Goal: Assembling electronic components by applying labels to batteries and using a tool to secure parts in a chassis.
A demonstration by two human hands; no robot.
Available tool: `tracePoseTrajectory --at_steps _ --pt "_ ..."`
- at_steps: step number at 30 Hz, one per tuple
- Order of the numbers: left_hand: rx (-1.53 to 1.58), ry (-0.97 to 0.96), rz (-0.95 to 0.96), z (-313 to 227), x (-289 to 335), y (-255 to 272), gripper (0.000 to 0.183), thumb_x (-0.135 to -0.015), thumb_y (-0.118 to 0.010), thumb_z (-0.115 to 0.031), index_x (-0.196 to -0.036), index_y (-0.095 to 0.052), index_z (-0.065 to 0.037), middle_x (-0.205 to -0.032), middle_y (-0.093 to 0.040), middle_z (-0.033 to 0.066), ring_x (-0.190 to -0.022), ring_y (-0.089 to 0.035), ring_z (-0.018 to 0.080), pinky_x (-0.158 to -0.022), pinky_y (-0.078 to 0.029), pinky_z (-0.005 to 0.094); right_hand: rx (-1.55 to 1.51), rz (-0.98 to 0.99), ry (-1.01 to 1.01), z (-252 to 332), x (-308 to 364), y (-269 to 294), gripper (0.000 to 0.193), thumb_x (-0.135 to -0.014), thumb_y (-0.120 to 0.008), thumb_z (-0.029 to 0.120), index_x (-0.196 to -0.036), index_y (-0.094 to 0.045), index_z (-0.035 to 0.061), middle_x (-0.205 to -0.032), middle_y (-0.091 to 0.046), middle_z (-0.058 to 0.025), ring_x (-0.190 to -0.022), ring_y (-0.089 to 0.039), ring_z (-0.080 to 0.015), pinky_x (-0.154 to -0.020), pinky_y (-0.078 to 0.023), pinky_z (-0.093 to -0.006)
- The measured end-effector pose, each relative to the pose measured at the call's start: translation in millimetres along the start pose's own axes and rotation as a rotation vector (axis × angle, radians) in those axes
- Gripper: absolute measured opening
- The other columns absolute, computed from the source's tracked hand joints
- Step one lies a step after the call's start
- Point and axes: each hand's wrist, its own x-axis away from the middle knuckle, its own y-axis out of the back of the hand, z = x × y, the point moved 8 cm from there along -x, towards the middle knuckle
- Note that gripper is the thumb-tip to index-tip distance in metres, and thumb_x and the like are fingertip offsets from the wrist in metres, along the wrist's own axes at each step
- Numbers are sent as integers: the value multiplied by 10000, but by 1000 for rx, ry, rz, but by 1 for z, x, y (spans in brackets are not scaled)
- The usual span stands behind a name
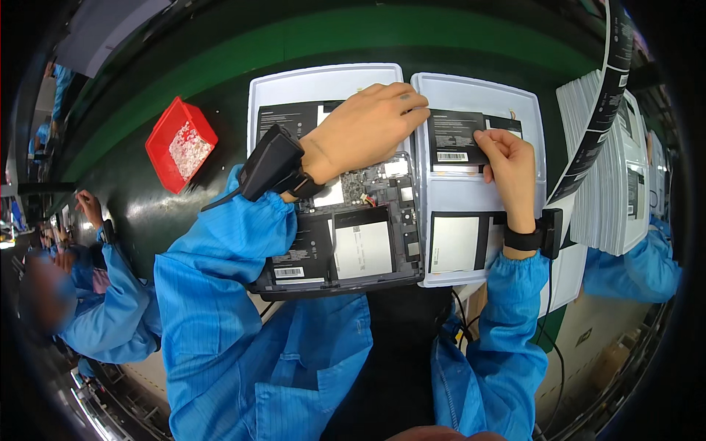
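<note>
A black label (452,132) with a white barcode patch lies over a battery in the right white tray (471,197). My right hand (509,158) pinches its right edge between thumb and finger. From the left, my left hand (371,125) reaches across with fingers curled together at the label's upper left corner; its fingertips are partly hidden. Under my left forearm sits an opened device housing (408,228) with a circuit board (360,187) showing. Along its near side are a black-labelled battery (301,250) and a silver-faced battery (362,248). Another silver-faced battery (454,241) lies in the right tray's near compartment.
A red bin (163,151) of small white scraps stands at the left on the green bench (132,191). A strip of black labels (607,95) hangs down at the right, before a stack of white trays (592,184). Cables run beside my right arm. Other people in blue sit on both sides.
</note>
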Motion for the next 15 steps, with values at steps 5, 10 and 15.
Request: tracePoseTrajectory --at_steps 5,10,15 --pt "95 -119 92 -23 -5 -2 448 -774 -663 11 -1221 -657 6 -1299 -635 114 -1270 -557 293 -1072 -462 393 38 0 -8 -3 -1 0 295 -922 -730 206 -973 -710 -83 -607 -657 -49 -414 -487 -70 -420 -343 -233" --pt "59 -89 182 -25 -5 -15 425 -752 -668 26 -1174 -699 4 -1323 -640 112 -1301 -548 283 -1099 -446 400 35 6 4 -4 0 -1 276 -917 -731 194 -991 -720 -71 -607 -671 -58 -417 -510 -78 -417 -362 -238" --pt "30 -87 251 -29 -14 -16 370 -761 -658 20 -1125 -722 12 -1258 -677 116 -1248 -590 291 -1084 -460 394 155 18 46 3 2 3 281 -920 -721 192 -1035 -725 -64 -631 -694 -104 -429 -575 -110 -428 -398 -252"
